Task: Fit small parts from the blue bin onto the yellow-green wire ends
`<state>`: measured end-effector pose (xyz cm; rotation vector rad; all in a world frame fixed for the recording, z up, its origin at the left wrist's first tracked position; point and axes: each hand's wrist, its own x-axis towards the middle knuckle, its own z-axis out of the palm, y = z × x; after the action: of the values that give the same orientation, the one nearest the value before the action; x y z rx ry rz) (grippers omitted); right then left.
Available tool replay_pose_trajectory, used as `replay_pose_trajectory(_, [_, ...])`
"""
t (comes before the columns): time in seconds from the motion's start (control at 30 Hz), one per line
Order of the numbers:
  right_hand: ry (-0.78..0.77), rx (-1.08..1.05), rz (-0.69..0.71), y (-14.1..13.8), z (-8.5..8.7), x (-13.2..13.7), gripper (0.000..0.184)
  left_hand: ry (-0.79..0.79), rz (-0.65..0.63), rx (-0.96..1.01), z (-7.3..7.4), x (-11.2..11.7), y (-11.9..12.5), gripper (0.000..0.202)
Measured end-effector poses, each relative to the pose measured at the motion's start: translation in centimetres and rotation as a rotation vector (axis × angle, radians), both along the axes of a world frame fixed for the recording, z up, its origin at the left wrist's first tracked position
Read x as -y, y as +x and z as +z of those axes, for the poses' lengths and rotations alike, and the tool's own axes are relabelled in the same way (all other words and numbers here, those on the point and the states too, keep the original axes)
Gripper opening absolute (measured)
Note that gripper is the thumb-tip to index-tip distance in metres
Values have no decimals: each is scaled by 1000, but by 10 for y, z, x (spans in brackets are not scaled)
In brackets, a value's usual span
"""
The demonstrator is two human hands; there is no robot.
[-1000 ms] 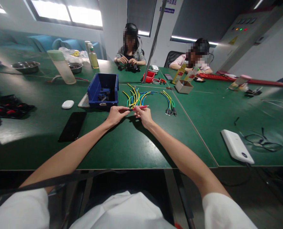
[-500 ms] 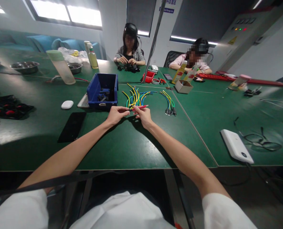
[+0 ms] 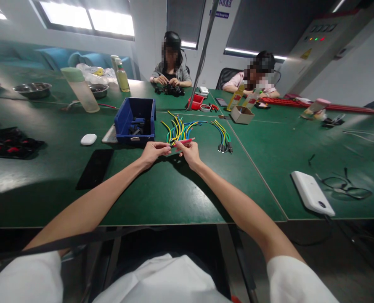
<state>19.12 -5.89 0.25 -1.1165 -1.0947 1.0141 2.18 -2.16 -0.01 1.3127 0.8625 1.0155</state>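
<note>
My left hand and my right hand meet above the green table, both pinched on a short red wire that runs between them. The left fingertips hold its left end, where a small dark piece seems to sit; I cannot make it out. Just beyond my hands lies a loose pile of yellow, blue and green wires. A blue bin with dark parts stands to the left of the pile. A second bundle of wires with dark ends lies to the right.
A black phone and a white mouse-shaped case lie at the left. A white power bank and a black cable lie at the right. Two other people sit at the far side, behind a cardboard box and bottles.
Both hands have stayed in place on the red wire, with only slight shifts of the fingers. The view has drifted a little.
</note>
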Motion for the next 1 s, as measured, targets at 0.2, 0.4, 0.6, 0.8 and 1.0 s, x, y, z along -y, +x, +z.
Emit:
replay_pose_trajectory(0.2, [-39, 16, -37, -1, -4, -1, 40, 298, 80, -200, -2, 5, 0, 42])
replay_pose_trajectory(0.4, [48, 120, -31, -4, 5, 6, 34, -1, 9, 6, -1, 1, 0, 48])
replay_pose_trajectory(0.6, [33, 17, -54, -6, 4, 5, 35, -66, -23, 93, 3, 2, 2, 54])
replay_pose_trajectory(0.8, [-139, -303, -35, -9, -1, 2, 38, 135, 53, 17, 6, 7, 5, 55])
replay_pose_trajectory(1.0, [-90, -249, -52, -9, -2, 2, 37, 14, 15, 88, 3, 5, 5, 53])
